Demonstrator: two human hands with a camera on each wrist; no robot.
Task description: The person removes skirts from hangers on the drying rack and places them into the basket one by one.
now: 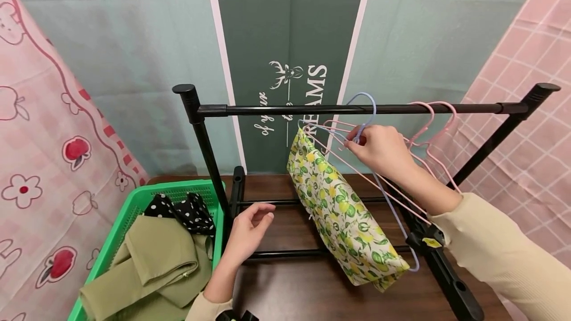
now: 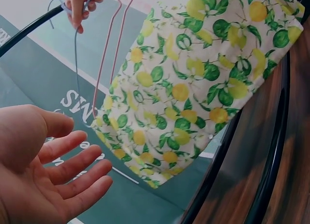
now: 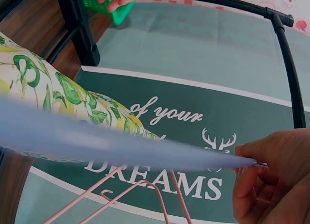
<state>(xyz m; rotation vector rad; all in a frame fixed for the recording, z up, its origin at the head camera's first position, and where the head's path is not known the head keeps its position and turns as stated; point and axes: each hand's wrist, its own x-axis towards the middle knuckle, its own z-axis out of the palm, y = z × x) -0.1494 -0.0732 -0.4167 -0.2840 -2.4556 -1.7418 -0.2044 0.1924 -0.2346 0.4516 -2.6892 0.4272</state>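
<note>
A lemon-print cloth [image 1: 341, 207] hangs folded over a blue hanger [image 3: 126, 145], sloping down to the right in the head view. My right hand [image 1: 383, 150] pinches the hanger by its neck, just under the black rail [image 1: 285, 110]. The hanger's hook loops over that rail. My left hand [image 1: 250, 229] is held free at the left of the cloth, fingers relaxed and apart from it. In the left wrist view, that hand [image 2: 58, 166] has its palm turned up below the cloth's edge.
Pink hangers [image 1: 448, 113] hang on the rail to the right. At left, a green basket [image 1: 144, 189] holds olive cloth [image 1: 156, 251] and black polka-dot cloth [image 1: 194, 214]. The rack's black posts [image 1: 207, 152] stand on a brown wooden table [image 1: 285, 291].
</note>
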